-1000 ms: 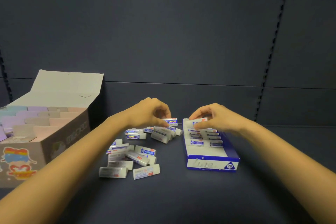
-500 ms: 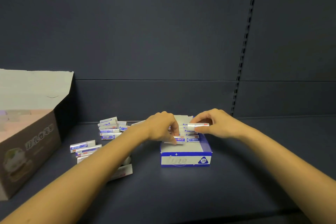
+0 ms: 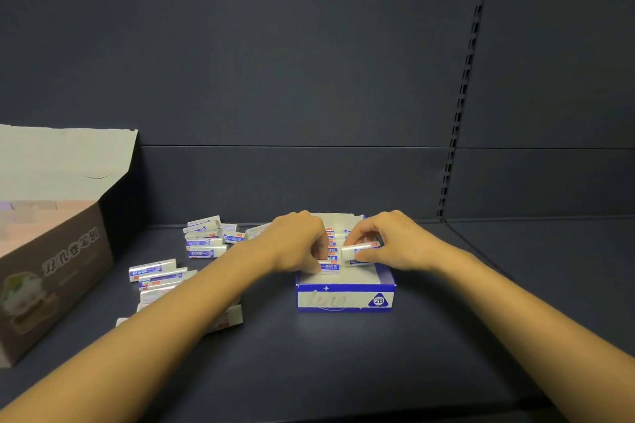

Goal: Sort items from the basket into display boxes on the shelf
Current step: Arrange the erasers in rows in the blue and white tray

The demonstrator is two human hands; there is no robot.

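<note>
A small blue and white display box [image 3: 344, 299] marked 2B stands on the dark shelf, with several white erasers in blue sleeves lined up inside. My left hand [image 3: 298, 244] reaches into its left side and pinches an eraser [image 3: 329, 267] at the front of the row. Over the box's right side, my right hand [image 3: 395, 241] pinches another white eraser [image 3: 359, 248] just above the row. Loose erasers [image 3: 205, 240] lie scattered on the shelf to the left, some hidden under my left forearm.
A large open cardboard box [image 3: 58, 261] with pastel items inside stands at the far left, its lid flap raised. The shelf's dark back panel [image 3: 309, 79] rises close behind the display box. A slotted upright [image 3: 460, 106] runs down the right.
My left hand carried an eraser from the loose pile into the display box. My right hand lowered its eraser toward the row. The view shifted right, so the boxes sit further left.
</note>
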